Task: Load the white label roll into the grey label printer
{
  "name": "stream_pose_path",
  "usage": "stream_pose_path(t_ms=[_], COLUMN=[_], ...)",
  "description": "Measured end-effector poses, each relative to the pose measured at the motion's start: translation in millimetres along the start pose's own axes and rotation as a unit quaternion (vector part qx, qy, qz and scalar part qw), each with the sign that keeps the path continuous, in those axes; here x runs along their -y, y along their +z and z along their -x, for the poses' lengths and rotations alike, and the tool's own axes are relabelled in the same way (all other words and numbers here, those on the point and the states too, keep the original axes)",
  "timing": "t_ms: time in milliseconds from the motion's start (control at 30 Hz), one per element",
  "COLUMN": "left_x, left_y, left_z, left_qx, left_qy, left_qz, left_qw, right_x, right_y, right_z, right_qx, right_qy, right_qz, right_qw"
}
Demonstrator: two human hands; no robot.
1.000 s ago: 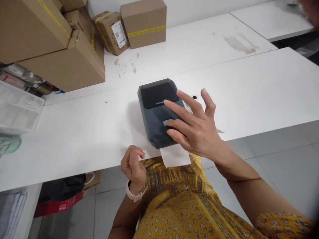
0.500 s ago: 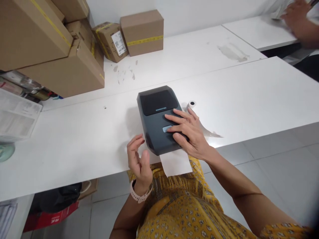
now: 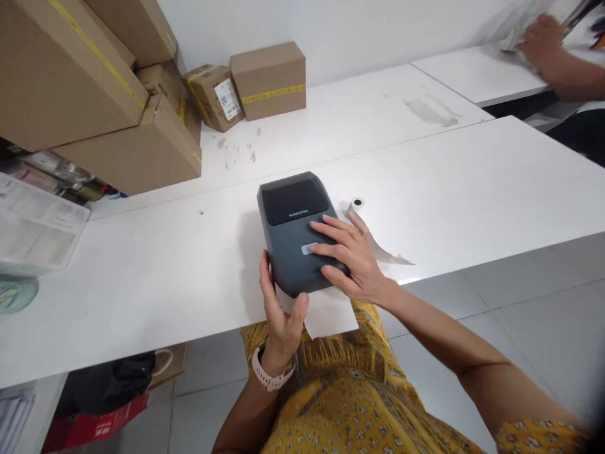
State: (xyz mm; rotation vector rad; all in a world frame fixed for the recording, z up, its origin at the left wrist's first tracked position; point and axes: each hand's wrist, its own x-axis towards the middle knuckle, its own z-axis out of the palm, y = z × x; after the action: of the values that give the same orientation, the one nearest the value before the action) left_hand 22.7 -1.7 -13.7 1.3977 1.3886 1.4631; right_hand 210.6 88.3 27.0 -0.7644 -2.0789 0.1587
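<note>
A dark grey label printer [image 3: 288, 265] with a black glossy window lies on the white table near its front edge. A strip of white paper [image 3: 331, 313] sticks out of its front and hangs past the table edge. My right hand [image 3: 352, 258] lies over the printer's right side, fingers spread, with a fingertip on the light blue button [image 3: 306, 249]. My left hand [image 3: 281, 309] grips the printer's front left corner, fingers along the side and thumb at the front. Beside the printer, to the right, stands a small paper roll [image 3: 357, 203] with a loose curled strip [image 3: 390, 257].
Cardboard boxes [image 3: 132, 151] are stacked at the back left, with two smaller boxes [image 3: 269, 82] against the wall. A clear-wrapped package [image 3: 38, 221] and a greenish round object [image 3: 16, 293] sit at the left. Another person's hand [image 3: 543, 44] is at the far right.
My left hand has moved up and right from beside the printer onto its front left corner. My right hand stays on the printer with a finger at the button.
</note>
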Motion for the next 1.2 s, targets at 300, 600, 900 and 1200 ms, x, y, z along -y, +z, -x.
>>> stream_pose_path(t_ms=[300, 600, 900, 1200], left_x=[7.2, 3.3, -7.1, 36.5], left_y=[-11.7, -14.5, -42.7, -35.4], left_z=[-3.6, -22.4, -155.1, -158.4], left_qx=[-0.02, -0.041, -0.026, 0.165], left_qy=[0.065, 0.116, 0.146, -0.009], left_qz=[-0.05, -0.019, -0.016, 0.033], left_qw=[0.996, 0.992, 0.989, 0.986], right_x=[30.9, 27.9, -16.3, -100.7], right_y=[29.9, -8.0, -25.0, -2.5], right_z=[49.8, 21.5, -126.7, -222.5], right_qx=[-0.124, -0.053, -0.102, -0.062], right_qy=[0.214, 0.193, 0.043, 0.061], right_qz=[-0.21, -0.149, -0.04, -0.004], right_qw=[0.946, 0.968, 0.993, 0.996])
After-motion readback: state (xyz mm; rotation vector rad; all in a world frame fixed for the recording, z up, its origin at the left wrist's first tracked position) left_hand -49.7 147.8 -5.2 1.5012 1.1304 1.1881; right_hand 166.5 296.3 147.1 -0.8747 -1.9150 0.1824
